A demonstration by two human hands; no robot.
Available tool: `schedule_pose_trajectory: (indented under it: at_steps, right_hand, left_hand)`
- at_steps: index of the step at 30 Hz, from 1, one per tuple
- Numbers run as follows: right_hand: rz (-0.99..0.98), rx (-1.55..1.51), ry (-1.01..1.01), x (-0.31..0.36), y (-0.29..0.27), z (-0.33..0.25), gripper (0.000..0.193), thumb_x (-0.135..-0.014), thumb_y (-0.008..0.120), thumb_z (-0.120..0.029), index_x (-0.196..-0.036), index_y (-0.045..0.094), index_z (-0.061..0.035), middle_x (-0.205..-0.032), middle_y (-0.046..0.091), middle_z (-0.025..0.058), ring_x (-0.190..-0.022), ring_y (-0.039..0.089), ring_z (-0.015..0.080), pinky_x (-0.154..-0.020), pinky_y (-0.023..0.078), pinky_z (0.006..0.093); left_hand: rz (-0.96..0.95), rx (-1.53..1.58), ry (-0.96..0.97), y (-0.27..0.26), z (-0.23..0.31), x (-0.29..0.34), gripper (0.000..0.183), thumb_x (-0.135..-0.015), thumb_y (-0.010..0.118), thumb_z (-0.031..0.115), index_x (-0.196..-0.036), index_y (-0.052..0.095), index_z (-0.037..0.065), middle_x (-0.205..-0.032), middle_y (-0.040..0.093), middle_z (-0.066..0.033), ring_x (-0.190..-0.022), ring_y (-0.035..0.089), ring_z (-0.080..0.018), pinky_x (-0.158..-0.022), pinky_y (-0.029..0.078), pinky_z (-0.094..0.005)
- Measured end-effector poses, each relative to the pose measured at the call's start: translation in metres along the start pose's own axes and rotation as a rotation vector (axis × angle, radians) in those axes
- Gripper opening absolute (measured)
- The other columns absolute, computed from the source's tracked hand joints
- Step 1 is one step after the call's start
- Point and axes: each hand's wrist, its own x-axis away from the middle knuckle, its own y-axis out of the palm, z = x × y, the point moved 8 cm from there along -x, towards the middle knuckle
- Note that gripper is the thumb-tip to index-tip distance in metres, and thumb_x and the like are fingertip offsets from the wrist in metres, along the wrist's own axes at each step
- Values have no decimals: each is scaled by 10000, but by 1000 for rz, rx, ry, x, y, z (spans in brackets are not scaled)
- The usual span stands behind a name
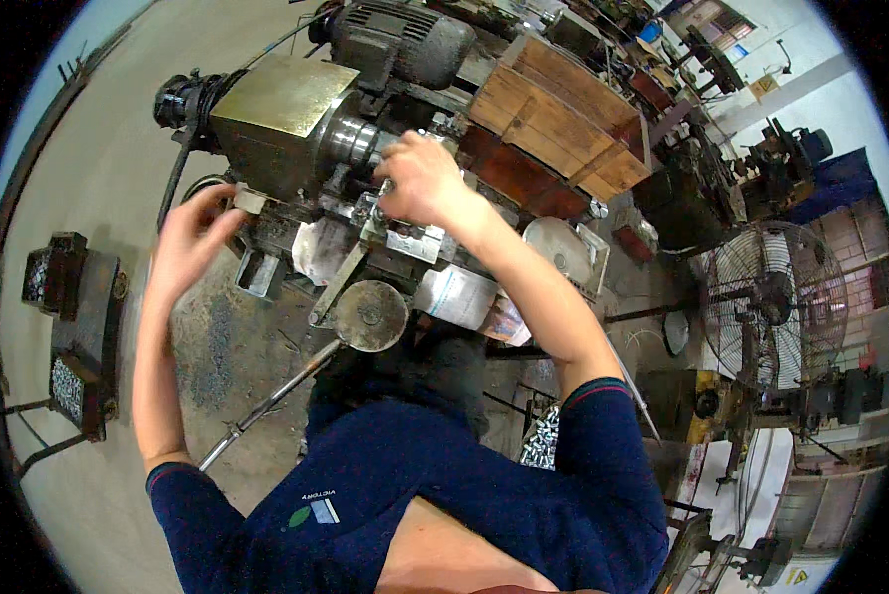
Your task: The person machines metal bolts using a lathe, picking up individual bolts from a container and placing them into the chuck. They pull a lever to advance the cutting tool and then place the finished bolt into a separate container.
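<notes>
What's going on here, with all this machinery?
A person in a dark blue shirt has both hands at a metal machine. The left hand is at a small pale block on its near side; whether it grips it isn't clear. The right hand bends over the fittings beside the shiny round spindle, hiding what it touches. A wooden crate stands beyond, to the right.

White letters stand upside down on the dark blue shirt at seven o'clock, by a green leaf. Yellow warning signs show at two o'clock on the wall and at four o'clock. The middle paper's print is too small to read.
</notes>
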Motion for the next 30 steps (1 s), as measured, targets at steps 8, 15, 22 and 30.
schedule_pose_trajectory:
  at_steps: [8,15,22,30]
  right_hand:
    - [-254,206,145,-51,55,32,241,-524,674,-254,-693,683,-83,-800,655,131,-827,615,275,-801,452,339]
    - [-210,175,130,-55,68,34,230,-537,680,-245,-700,689,-82,-799,651,138,-835,604,284,-798,477,328]
    - [-107,-19,226,-58,63,41,253,-509,653,-205,-663,655,-4,-780,635,196,-795,616,338,-739,508,385]
    - [-10,-124,257,-60,73,51,210,-517,605,-185,-639,663,-25,-674,607,211,-693,610,360,-681,508,401]
  left_hand:
    - [89,-681,-306,-108,-134,119,402,-792,624,222,-1126,546,11,-587,526,-123,-524,497,-217,-531,402,-339]
    - [192,-489,-511,-84,-171,148,459,-774,652,265,-1081,513,-48,-643,553,-172,-605,562,-300,-568,428,-377]
    - [139,-634,-572,-83,-177,143,422,-771,634,262,-1049,524,-35,-775,592,-239,-773,587,-388,-658,454,-434]
    - [163,-1207,-397,-200,-240,122,140,-699,580,116,-795,534,25,-749,601,-173,-712,596,-358,-629,479,-440]
